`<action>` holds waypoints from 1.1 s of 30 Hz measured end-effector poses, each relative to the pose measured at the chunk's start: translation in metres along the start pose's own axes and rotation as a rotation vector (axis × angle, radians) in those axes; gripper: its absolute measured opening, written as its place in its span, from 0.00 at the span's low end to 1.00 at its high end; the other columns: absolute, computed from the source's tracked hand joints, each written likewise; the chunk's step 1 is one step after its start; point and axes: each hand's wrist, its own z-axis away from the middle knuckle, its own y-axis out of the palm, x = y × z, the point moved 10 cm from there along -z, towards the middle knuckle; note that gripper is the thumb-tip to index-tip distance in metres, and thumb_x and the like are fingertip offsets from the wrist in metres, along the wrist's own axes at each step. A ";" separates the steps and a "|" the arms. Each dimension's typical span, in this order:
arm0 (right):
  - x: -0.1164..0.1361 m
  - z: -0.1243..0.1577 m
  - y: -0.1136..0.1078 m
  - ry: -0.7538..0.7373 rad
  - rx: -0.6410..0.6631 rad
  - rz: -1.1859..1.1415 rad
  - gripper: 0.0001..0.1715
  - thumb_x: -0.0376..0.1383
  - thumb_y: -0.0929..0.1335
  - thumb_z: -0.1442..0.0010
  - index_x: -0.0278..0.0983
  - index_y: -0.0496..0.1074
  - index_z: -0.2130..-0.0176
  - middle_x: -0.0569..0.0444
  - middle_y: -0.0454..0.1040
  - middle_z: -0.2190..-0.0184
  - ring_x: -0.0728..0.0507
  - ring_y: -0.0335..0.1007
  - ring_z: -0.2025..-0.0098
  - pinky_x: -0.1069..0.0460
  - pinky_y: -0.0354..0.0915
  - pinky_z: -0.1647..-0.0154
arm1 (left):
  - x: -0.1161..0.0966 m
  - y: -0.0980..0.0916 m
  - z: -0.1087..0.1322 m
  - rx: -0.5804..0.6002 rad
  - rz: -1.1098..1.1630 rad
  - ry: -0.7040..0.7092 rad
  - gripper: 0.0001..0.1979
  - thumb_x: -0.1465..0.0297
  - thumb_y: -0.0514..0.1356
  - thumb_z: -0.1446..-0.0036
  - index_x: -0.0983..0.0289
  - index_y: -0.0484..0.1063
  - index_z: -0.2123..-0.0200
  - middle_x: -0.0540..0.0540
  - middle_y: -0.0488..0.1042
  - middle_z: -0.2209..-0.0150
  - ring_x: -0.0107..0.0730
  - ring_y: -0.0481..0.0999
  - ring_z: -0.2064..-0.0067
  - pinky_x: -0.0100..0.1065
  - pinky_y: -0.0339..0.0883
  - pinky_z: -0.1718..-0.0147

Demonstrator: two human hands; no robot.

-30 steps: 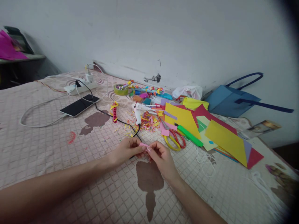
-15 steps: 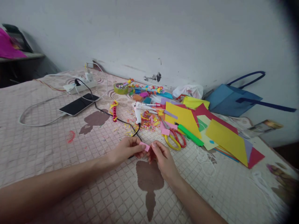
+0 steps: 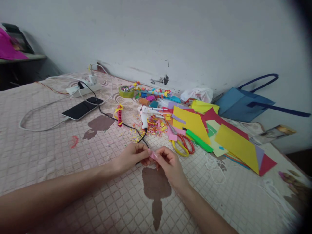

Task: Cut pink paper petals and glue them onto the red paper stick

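Observation:
A small piece of pink paper (image 3: 152, 155) is pinched between my two hands, low over the patterned cloth. My left hand (image 3: 136, 155) grips its left side with thumb and curled fingers. From the other side, my right hand (image 3: 169, 164) has its thumb and fingers closed on the paper, covering part of it. Just beyond the hands stands a white glue gun (image 3: 143, 118) with its black cord running back. Tiny coloured paper scraps (image 3: 157, 126) lie around it. Scissors (image 3: 184, 144) with red and yellow handles rest to the right, near another pink paper piece (image 3: 173, 137).
A green cutter (image 3: 198, 140) and yellow paper sheets (image 3: 237, 146) lie to the right, before a blue bag (image 3: 243, 104). A phone (image 3: 82, 109) and power strip (image 3: 85, 89) sit left with loose cables. A red paper-wrapped stick (image 3: 119, 117) stands near the cord. Tape (image 3: 126, 92) lies behind.
My right thumb and fingers have moved left onto the pink paper, so both hands now hold it. Less of the paper shows, and it looks bent.

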 end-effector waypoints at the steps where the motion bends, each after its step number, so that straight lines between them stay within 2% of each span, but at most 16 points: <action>1: 0.000 0.000 0.000 0.002 0.001 0.002 0.11 0.39 0.66 0.43 0.38 0.66 0.74 0.60 0.64 0.81 0.51 0.59 0.79 0.56 0.57 0.78 | -0.001 0.000 0.001 -0.004 0.005 -0.001 0.16 0.59 0.62 0.51 0.68 0.68 0.75 0.51 0.73 0.77 0.24 0.71 0.75 0.29 0.63 0.72; 6: -0.003 0.000 0.000 0.011 -0.005 -0.011 0.11 0.39 0.66 0.43 0.38 0.66 0.75 0.61 0.63 0.81 0.51 0.58 0.80 0.56 0.56 0.79 | -0.002 0.000 0.001 0.002 0.001 0.001 0.16 0.59 0.61 0.50 0.67 0.68 0.74 0.51 0.73 0.77 0.25 0.70 0.75 0.29 0.63 0.72; 12: -0.008 -0.001 0.000 0.028 -0.016 -0.066 0.12 0.39 0.66 0.43 0.37 0.64 0.75 0.61 0.62 0.81 0.52 0.57 0.81 0.56 0.55 0.81 | -0.002 0.006 -0.001 0.083 -0.168 0.035 0.14 0.61 0.62 0.51 0.67 0.68 0.75 0.49 0.71 0.78 0.23 0.69 0.75 0.26 0.60 0.75; 17: -0.009 0.000 0.003 0.048 0.018 -0.088 0.12 0.40 0.66 0.43 0.37 0.64 0.75 0.61 0.63 0.81 0.52 0.57 0.81 0.57 0.55 0.80 | -0.002 0.007 0.000 0.104 -0.103 0.038 0.14 0.62 0.62 0.50 0.67 0.67 0.75 0.50 0.72 0.76 0.22 0.69 0.75 0.26 0.62 0.74; 20: -0.009 -0.001 0.001 0.046 0.007 -0.088 0.12 0.40 0.66 0.43 0.37 0.64 0.74 0.61 0.63 0.81 0.52 0.57 0.80 0.57 0.56 0.80 | 0.000 0.011 0.000 0.147 -0.086 -0.022 0.15 0.60 0.60 0.49 0.68 0.68 0.73 0.52 0.73 0.74 0.24 0.71 0.74 0.28 0.64 0.72; 23: -0.010 -0.002 -0.004 0.060 -0.018 -0.070 0.13 0.41 0.66 0.44 0.37 0.63 0.75 0.61 0.62 0.82 0.52 0.57 0.81 0.57 0.56 0.81 | -0.005 0.006 -0.001 0.097 -0.117 -0.029 0.16 0.58 0.59 0.48 0.68 0.68 0.72 0.51 0.72 0.76 0.24 0.70 0.75 0.28 0.64 0.73; 26: -0.013 -0.002 0.000 0.096 0.021 -0.076 0.14 0.43 0.66 0.43 0.37 0.64 0.74 0.61 0.62 0.82 0.52 0.57 0.81 0.57 0.56 0.82 | -0.017 -0.002 -0.001 0.007 -0.202 0.058 0.15 0.59 0.59 0.48 0.68 0.67 0.73 0.48 0.69 0.79 0.22 0.67 0.77 0.26 0.61 0.76; 29: -0.012 -0.001 0.009 0.101 0.094 -0.068 0.15 0.45 0.66 0.43 0.36 0.65 0.72 0.61 0.63 0.81 0.53 0.58 0.82 0.57 0.55 0.82 | -0.021 -0.002 0.001 -0.002 -0.252 0.115 0.15 0.60 0.58 0.47 0.67 0.66 0.74 0.48 0.67 0.79 0.22 0.66 0.77 0.26 0.59 0.77; 33: -0.010 -0.002 0.009 0.075 0.092 -0.027 0.16 0.45 0.66 0.43 0.36 0.66 0.74 0.59 0.67 0.80 0.53 0.61 0.81 0.57 0.58 0.80 | -0.019 -0.002 0.002 -0.013 -0.252 0.166 0.15 0.60 0.57 0.46 0.67 0.65 0.74 0.48 0.66 0.79 0.22 0.65 0.77 0.26 0.58 0.77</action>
